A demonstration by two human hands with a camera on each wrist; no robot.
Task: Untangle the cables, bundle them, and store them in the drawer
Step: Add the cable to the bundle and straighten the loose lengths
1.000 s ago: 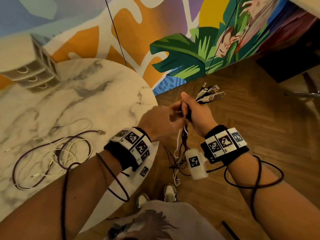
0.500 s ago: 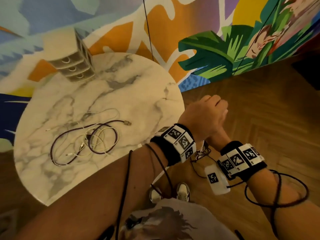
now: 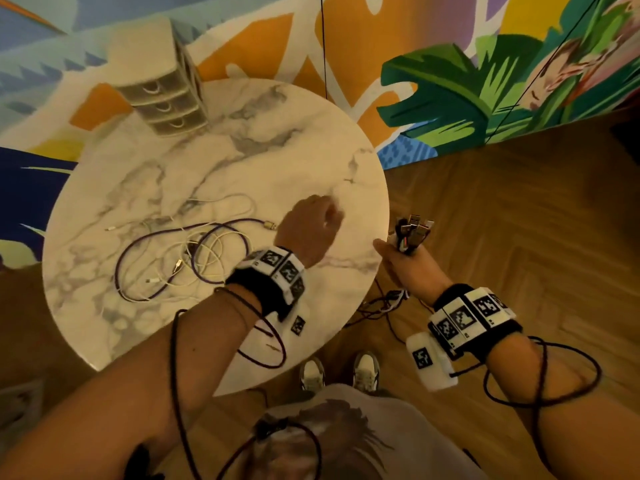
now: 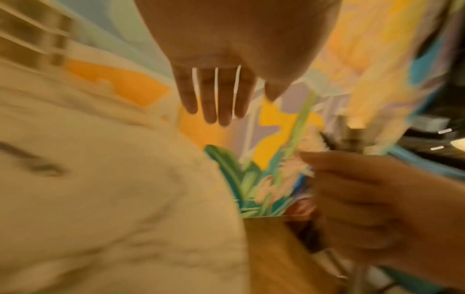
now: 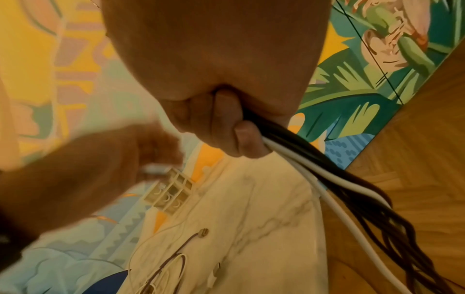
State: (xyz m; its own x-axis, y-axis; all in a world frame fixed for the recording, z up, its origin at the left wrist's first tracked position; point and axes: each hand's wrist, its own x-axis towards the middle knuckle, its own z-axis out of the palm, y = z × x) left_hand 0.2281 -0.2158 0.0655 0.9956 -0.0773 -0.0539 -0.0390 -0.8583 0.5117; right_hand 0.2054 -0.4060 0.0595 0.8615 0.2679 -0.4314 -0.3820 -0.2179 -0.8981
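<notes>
My right hand [image 3: 398,252] grips a bundle of black and white cables [image 5: 324,169] just off the table's right edge. Their USB plugs [image 3: 415,228] stick up out of the fist, and the loose lengths hang to the floor [image 3: 382,306]. My left hand [image 3: 317,220] hovers over the marble table [image 3: 277,161], holding nothing; in the left wrist view its fingers [image 4: 214,103] are straight. A tangle of purple and white cables [image 3: 194,258] lies on the table, left of that hand. The small drawer unit [image 3: 166,98] stands at the table's far edge with its three drawers closed.
The round table stands against a painted mural wall [image 3: 450,81]. Wooden floor [image 3: 502,220] lies to the right, with my shoes [image 3: 311,374] beside the table edge. Dark sensor cords [image 3: 540,375] loop around both forearms.
My left hand let go of the bundle and moved left over the table. The right hand keeps the bundle. The head view has swung left, bringing more of the table into view.
</notes>
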